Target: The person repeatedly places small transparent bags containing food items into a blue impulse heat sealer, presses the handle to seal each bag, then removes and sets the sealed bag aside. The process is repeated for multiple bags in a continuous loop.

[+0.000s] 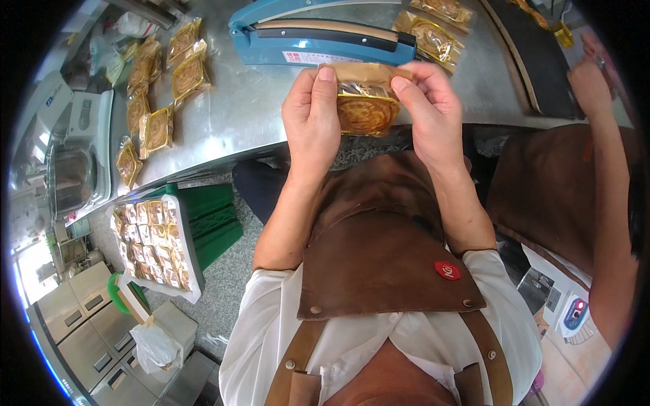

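Between my left hand point(313, 114) and my right hand point(431, 109) is a clear plastic bag point(363, 76) holding a round brown pastry in a gold tray point(366, 114). Each hand pinches one upper corner of the bag, thumb on top. The bag's upper end lies close to the near side of a blue impulse sealer point(325, 45), whose arm is at the back; whether they touch cannot be told. Several bagged pastries point(190, 76) lie left of the sealer on the steel table point(244, 101), and others point(434, 40) lie to its right.
A large tray of bagged pastries point(152, 243) stands low at the left beside a green crate point(210, 223). A white machine point(81, 147) is at the far left. A co-worker's arm point(607, 152) and a dark board point(533, 61) are at the right.
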